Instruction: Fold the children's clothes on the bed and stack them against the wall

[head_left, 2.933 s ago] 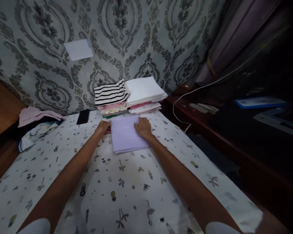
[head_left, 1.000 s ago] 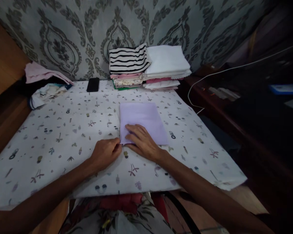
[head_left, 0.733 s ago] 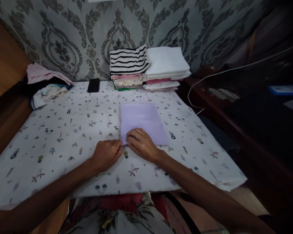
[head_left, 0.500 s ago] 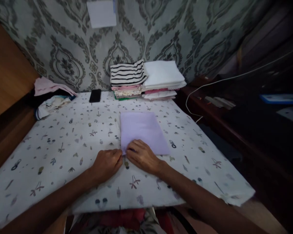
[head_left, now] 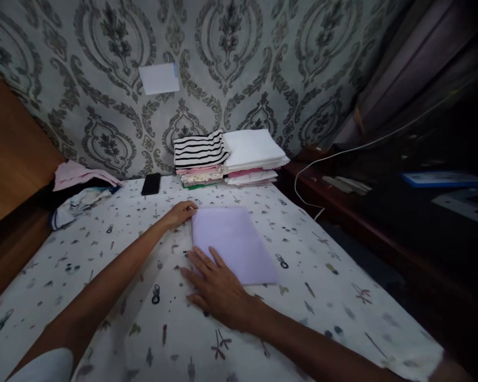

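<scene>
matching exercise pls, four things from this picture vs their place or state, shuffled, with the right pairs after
1. purple cloth
2. striped cloth
3. left hand
4. phone

A. black, lying flat
B. at the far left corner of the purple cloth
C. partly covered by the right hand
D. on top of a stack

Right pairs: 1-C, 2-D, 3-B, 4-A
</scene>
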Tool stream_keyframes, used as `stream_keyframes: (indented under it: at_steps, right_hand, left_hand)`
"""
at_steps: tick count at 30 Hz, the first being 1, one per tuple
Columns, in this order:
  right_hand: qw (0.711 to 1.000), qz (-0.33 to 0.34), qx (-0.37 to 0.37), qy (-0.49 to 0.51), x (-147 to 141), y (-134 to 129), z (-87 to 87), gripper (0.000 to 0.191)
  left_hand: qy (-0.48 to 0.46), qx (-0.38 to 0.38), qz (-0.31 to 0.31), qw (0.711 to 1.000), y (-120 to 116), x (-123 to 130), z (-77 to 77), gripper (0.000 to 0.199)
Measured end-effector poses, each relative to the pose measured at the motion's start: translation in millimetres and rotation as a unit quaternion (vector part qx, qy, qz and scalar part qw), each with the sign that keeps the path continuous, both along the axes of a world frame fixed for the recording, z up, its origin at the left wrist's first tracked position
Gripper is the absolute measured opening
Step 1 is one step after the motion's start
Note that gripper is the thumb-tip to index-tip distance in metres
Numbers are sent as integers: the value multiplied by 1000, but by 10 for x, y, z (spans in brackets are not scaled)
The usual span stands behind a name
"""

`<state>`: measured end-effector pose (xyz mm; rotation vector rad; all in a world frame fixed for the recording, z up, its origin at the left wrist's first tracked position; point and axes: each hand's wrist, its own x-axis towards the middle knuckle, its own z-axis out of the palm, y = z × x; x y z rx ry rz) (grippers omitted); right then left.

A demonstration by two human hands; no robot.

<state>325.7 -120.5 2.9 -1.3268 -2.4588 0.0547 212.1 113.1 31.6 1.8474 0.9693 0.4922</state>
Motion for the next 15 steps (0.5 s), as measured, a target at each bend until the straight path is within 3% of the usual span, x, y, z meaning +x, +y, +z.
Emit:
stream_keyframes:
  at_steps: [4, 10, 15]
  right_hand:
    - [999, 8, -40, 1, 34, -23, 32, 54]
    - [997, 12, -72, 5, 49, -22, 118, 57]
    - [995, 16, -97, 14, 27, -41, 130, 58]
  left_hand:
    - [0, -23, -41, 999, 97, 62, -19, 24]
    - [-68, -51, -50, 995, 203, 121, -89, 34]
    - [-46, -64, -56, 995, 243, 224, -131, 35]
